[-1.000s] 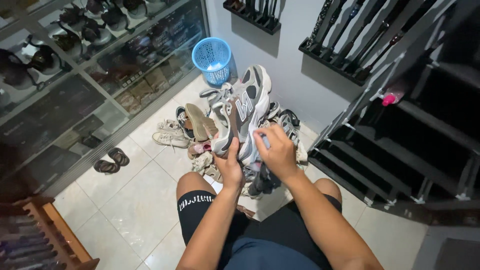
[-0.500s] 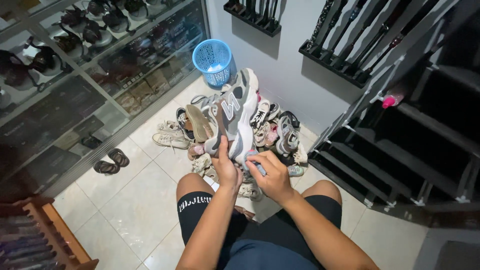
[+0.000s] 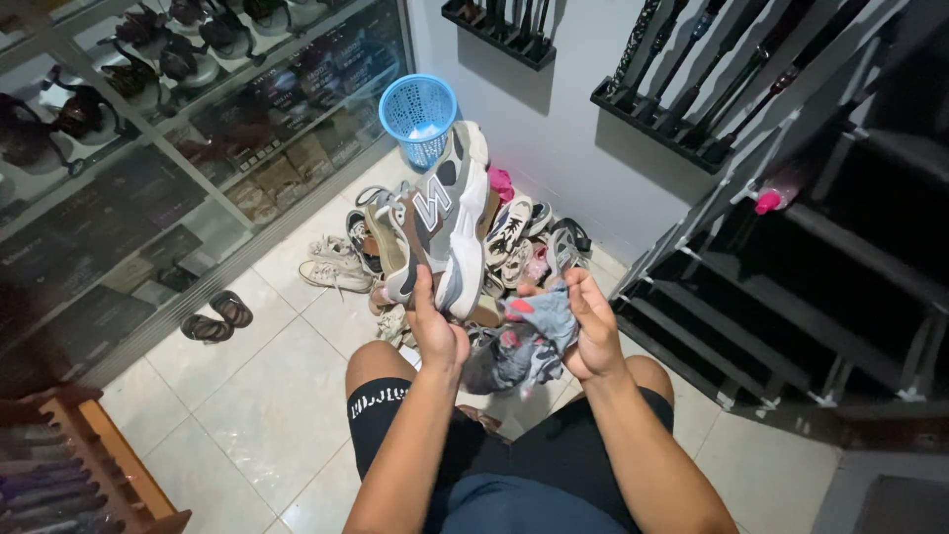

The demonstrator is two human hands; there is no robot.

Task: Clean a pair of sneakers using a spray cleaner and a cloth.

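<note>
Sneaker [image 3: 445,213] — grey with a white sole — stood raised above the person's knees, toe pointing up toward the blue basket [image 3: 418,117], sole edge turned to the right. The left hand [image 3: 435,331] was closed around its heel end from below, thumb up along the near side. The right hand [image 3: 593,331] sat just beside it, fingers curled shut on a crumpled cloth [image 3: 539,326] of grey-blue with red patches; the cloth hung down between the two hands and lay near the sneaker's heel, though whether it touched the shoe could not be told.

Behind the sneaker, a pile of shoes [image 3: 514,237] lay on the pale tiled floor [image 3: 267,396] against the wall — white trainers, a pink pair, dark sandals, all jumbled. A white low shoe [image 3: 331,272] sat at the pile's left edge, and a pair of brown sandals [image 3: 215,316] lay well apart from it, near the glass cabinet [image 3: 148,168] whose shelves held dark shoes. The basket stood in the corner between cabinet and wall. Black racks [image 3: 732,89] ran along the wall and down the right side; a pink-capped bottle [image 3: 771,198] rested on one of them. A wooden stand [image 3: 89,465] showed at the lower left. The person sat in dark shorts, bare knees toward the pile.
</note>
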